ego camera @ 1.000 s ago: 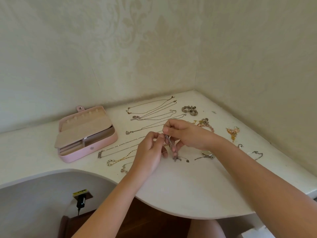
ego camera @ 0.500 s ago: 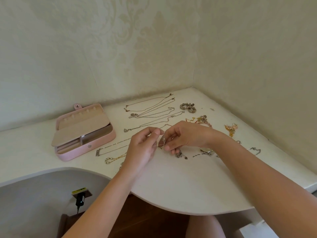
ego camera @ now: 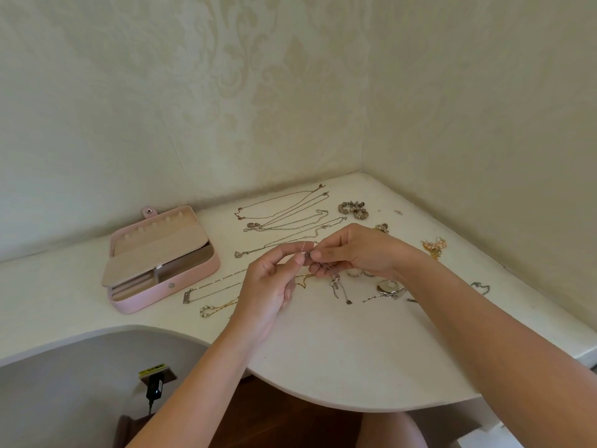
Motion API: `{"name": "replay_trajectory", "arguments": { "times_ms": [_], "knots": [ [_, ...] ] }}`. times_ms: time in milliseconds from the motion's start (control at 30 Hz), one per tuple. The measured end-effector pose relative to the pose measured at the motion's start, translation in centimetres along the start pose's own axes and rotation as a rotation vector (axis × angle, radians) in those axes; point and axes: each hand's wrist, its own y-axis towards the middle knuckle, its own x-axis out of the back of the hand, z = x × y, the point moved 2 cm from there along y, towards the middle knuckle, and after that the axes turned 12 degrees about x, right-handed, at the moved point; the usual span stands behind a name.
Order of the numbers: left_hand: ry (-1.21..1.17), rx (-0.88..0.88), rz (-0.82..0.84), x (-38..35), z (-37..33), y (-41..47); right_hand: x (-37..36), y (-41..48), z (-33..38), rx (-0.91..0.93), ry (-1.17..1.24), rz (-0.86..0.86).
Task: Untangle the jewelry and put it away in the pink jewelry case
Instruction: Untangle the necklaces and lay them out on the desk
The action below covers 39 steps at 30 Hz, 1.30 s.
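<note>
A: Nearest first?
B: Under the worktop's point(ego camera: 323, 357) curved front edge, a black plug point(ego camera: 154, 387) on the lower wall. Both forearms cross that front edge.
A: Hands?
B: Left hand point(ego camera: 268, 287) and right hand point(ego camera: 361, 252) meet above mid-worktop. Each pinches the tangled chain point(ego camera: 309, 253) btwn thumb + forefinger, other fingers loosely curled. The chain's tail drops from under the right hand to the surface, w/ small pendants point(ego camera: 336, 283) on it.
A: Anything in the way?
B: Left hand covers the right ends of the bar necklace point(ego camera: 193, 294) and pearl bracelet point(ego camera: 208, 310), both front-left of it. Right hand hides most of a gold beaded piece point(ego camera: 382, 227). Two rings point(ego camera: 355, 273) sit just below the right hand, an oval pendant point(ego camera: 386, 287) just beside the wrist. The forearm cuts off a thin silver chain point(ego camera: 481, 287) toward the right edge.
A: Case?
B: Pink jewelry case point(ego camera: 193, 278) lies open on the left part, well apart from the hands. A beige flap covers most of the inside; can't tell the contents.
A: Farther back?
B: Heart necklace point(ego camera: 238, 254), then long necklaces point(ego camera: 284, 208) laid out toward the far corner, a beaded bracelet point(ego camera: 353, 209) beside them, and pink-gold earrings point(ego camera: 434, 246) near the right edge.
</note>
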Motion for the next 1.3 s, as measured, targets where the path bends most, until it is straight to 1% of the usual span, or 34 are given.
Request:
{"name": "replay_trajectory", "arguments": {
  "times_ms": [133,267,433,567,767,900,1067,1300],
  "knots": [
    [0.0,-0.01,-0.038,0.2,0.0,-0.1,0.6,-0.5,0.3,-0.021,-0.075,0.006],
    [0.005,0.0,-0.012,0.0,-0.1,-0.2,0.8,-0.7,0.7,-0.047,-0.146,0.044],
    [0.021,-0.009,0.043,-0.2,-0.2,-0.2,0.2,-0.6,0.5,-0.043,-0.083,0.071],
    [0.027,-0.016,0.066,-0.2,-0.3,-0.3,0.2,-0.4,0.4,-0.016,0.002,-0.001],
    [0.023,-0.014,0.061,-0.2,-0.3,-0.3,0.8,-0.3,0.3,0.003,-0.037,-0.073],
    [0.038,-0.009,0.062,-0.3,-0.3,-0.4,0.8,-0.2,0.3,-0.005,-0.073,-0.015],
    [0.045,-0.014,0.033,-0.2,-0.3,-0.3,1.3,-0.2,0.4,-0.028,0.067,0.042],
    [0.055,-0.02,0.011,-0.3,-0.4,-0.5,1.5,-0.6,1.2,-0.001,0.202,0.017]
  ]
}}
